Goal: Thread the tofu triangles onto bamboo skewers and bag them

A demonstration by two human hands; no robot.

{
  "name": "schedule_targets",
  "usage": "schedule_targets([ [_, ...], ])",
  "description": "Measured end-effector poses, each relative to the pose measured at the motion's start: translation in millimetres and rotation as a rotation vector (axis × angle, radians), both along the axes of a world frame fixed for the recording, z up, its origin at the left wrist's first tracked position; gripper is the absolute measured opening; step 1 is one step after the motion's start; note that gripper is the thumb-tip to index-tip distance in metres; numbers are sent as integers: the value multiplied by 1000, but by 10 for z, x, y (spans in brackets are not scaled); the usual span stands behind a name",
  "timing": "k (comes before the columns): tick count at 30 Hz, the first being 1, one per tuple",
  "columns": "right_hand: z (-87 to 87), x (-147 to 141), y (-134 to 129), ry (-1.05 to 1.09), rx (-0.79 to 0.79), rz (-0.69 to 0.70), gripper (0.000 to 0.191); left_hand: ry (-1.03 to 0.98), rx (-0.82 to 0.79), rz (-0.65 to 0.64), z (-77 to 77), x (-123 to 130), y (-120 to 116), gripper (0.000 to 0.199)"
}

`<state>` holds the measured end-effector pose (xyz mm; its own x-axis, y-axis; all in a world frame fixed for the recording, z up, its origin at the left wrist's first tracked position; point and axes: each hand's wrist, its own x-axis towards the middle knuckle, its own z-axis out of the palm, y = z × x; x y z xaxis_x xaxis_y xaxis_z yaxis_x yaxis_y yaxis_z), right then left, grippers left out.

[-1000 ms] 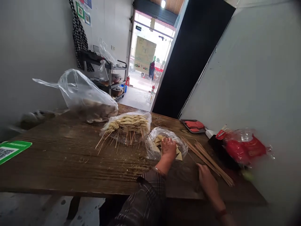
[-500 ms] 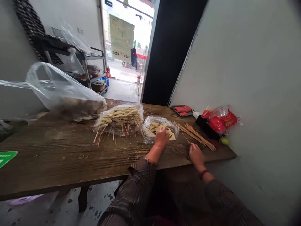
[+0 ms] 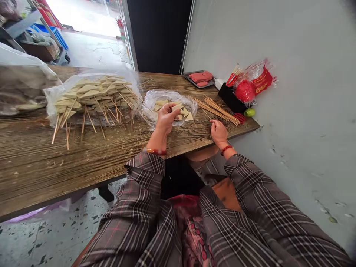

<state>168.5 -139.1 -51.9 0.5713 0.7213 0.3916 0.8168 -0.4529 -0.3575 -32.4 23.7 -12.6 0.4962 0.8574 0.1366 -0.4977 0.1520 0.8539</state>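
My left hand (image 3: 167, 118) is closed on a pale yellow triangular slice (image 3: 176, 107), which looks like tofu, at the near side of a clear plastic bag (image 3: 150, 97). Loose slices (image 3: 189, 116) of the same kind lie in that bag. My right hand (image 3: 218, 130) pinches the near end of a thin wooden skewer (image 3: 205, 112), whose other end points toward the bag. Between the bag and the black box lies a bundle of bare skewers (image 3: 219, 109). Left of my hands, a big pile of skewered slices (image 3: 94, 91) rests on plastic, sticks toward me.
On the wooden table (image 3: 111, 159) a tray (image 3: 191, 78) of pink-red pieces stands at the back. A black box (image 3: 228, 95), red packaging (image 3: 246, 91) and a green round fruit (image 3: 249, 112) sit by the right wall. A filled plastic bag (image 3: 22, 89) lies far left.
My view has tilted down and turned right. My left hand has come up out of the loose slices with one slice in its fingers. My right hand still holds the skewer.
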Motion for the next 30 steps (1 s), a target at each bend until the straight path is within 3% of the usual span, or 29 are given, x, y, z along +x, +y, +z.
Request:
schedule_targets([
  [8, -8, -29, 4, -31, 46, 0, 36, -46, -38, -99, 86, -98, -97, 43],
  [30, -21, -30, 31, -73, 1, -70, 37, -53, -28, -62, 83, -119, -158, 35],
])
